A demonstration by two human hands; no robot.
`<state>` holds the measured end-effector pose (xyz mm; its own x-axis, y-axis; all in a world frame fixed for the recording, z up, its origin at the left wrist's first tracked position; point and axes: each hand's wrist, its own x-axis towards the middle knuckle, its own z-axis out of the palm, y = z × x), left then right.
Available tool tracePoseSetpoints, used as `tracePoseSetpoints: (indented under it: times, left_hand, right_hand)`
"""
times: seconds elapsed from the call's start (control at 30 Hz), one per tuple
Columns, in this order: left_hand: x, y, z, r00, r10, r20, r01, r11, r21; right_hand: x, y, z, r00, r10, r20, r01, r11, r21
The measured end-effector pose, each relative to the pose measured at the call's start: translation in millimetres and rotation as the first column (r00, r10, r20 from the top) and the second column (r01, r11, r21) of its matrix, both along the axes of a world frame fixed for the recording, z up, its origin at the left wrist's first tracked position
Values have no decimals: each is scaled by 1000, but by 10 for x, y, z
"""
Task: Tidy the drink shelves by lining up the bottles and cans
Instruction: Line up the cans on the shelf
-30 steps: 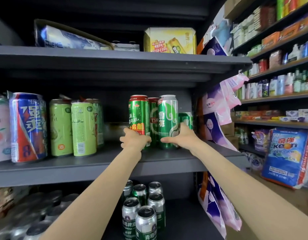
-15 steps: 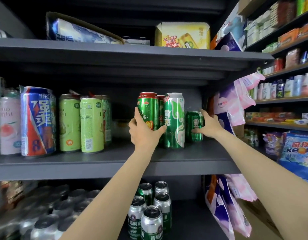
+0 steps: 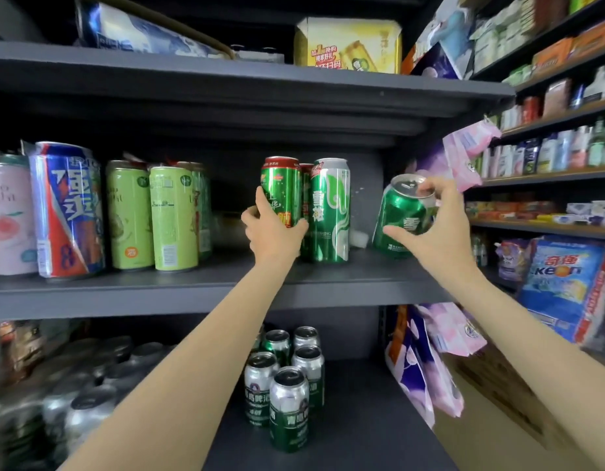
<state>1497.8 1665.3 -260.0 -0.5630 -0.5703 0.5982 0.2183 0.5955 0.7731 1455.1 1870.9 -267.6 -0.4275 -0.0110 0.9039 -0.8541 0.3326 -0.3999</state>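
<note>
Short green can [image 3: 401, 217], tilted, lifted off the middle shelf [image 3: 192, 287] at its right end, pinched by the right hand [image 3: 430, 229]: fingers over the silver top rim, thumb on the lower body. Left hand [image 3: 275, 229] wraps the tall green can with red top [image 3: 281, 188], thumb up its left side, fingers curled round the front. That can stands upright on the middle shelf, touching a tall green-and-white can [image 3: 330, 209] on its right; one more red-topped can is partly hidden between and behind them. Left on the same shelf: 2 light green cans [image 3: 151, 215] in front with more behind, count unclear, 1 blue-red can pack [image 3: 68, 209], 1 pink can [image 3: 8, 215]. Lower shelf [image 3: 362, 419]: 5 green-silver short cans [image 3: 287, 402] clearly showing in a cluster, plus a blurred shrink-wrapped batch at left. Top shelf: 1 yellow carton [image 3: 348, 45].
</note>
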Motion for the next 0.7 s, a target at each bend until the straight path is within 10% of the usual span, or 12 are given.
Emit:
tracePoseSetpoints:
  times: [0.13,0.37,0.7]
  left_hand:
    - [291,-80,-43,996,12,90,11,968,-250]
    - [911,-55,-1037,963,-139,-231,-35,784,-620]
    - [1080,-337,-1677,994,-13,-108,-78,606,-792]
  right_hand:
    - [748,307,-329,977,212,-25,-210,974,83]
    - [952,104,-1186,902,362,234,-402,903,153]
    - [157,-635,-2186,824,-101,557,-152,908,390]
